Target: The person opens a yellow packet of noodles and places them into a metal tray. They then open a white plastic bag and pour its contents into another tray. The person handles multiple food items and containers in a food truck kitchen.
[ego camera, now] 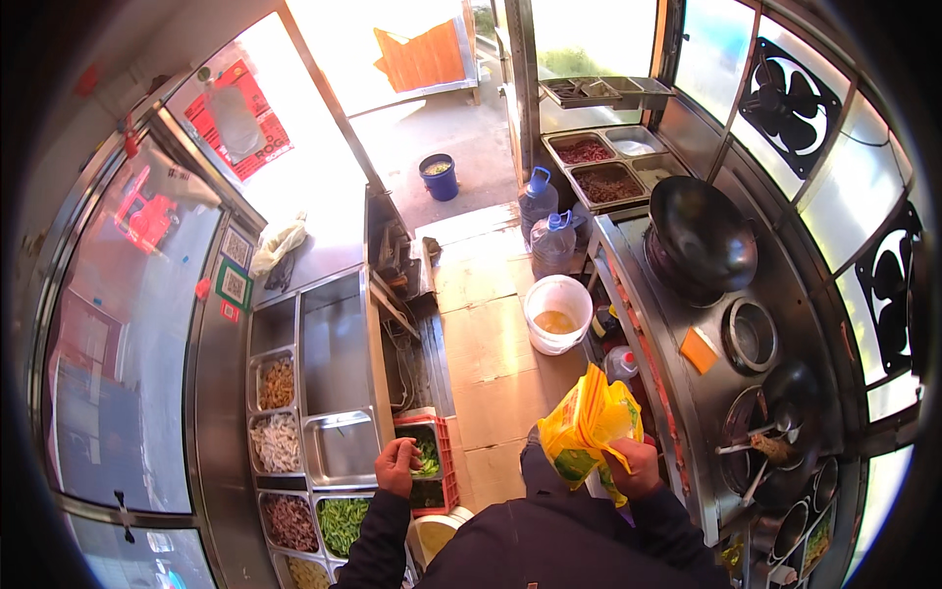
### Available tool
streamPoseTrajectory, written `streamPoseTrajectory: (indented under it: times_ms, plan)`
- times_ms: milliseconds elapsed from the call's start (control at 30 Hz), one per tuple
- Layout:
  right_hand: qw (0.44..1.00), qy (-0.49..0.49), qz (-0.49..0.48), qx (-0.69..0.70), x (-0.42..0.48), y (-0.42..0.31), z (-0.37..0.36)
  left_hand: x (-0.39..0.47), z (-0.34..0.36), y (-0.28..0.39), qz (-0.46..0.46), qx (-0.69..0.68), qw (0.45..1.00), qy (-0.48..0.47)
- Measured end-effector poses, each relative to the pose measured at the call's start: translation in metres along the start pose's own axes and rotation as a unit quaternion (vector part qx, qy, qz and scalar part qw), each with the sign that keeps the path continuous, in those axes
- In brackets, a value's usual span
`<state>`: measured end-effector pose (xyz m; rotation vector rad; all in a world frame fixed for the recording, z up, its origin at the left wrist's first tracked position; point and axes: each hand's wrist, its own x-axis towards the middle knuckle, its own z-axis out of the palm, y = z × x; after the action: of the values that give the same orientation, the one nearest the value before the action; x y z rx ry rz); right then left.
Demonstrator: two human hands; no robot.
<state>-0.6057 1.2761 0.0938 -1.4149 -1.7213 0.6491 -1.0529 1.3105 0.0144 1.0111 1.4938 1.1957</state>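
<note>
My right hand (636,468) grips the edge of a yellow plastic bag (591,423) with printed markings. The bag hangs in front of my body, beside the stove counter. My left hand (397,465) is above the inner edge of the left counter, its fingers curled and drawn together. Whether anything small is between those fingers is not clear. Just beyond it, a red plastic crate (450,464) on the floor side contains green vegetables (427,450). Close to the left forearm are a steel pan of chopped green vegetables (343,524) and a steel pan (341,449) with almost nothing inside.
Several steel pans of food, including pale strips (276,442), line the left counter. A white bucket (557,342) with brownish liquid stands on the cardboard floor covering (486,353). Woks (703,232) and a ladle (787,420) occupy the right-hand stove. Water jugs (552,247) stand beyond the bucket.
</note>
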Motion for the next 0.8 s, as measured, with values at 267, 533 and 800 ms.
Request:
streamPoseTrajectory:
  times_ms: [267, 533, 800]
  plan:
    - [0.999, -0.039, -0.027, 0.001, 0.168, 0.032, 0.010, 0.153, 0.049, 0.034, 0.011, -0.035, 0.999, -0.004]
    - [1.000, -0.014, 0.008, -0.011, 0.314, 0.050, 0.043, 0.317, 0.058, 0.030, -0.003, -0.052, 0.999, -0.012]
    - [0.990, 0.079, 0.101, -0.050, 0.438, 0.076, 0.085, 0.541, 0.063, 0.086, 0.007, -0.042, 0.995, -0.094]
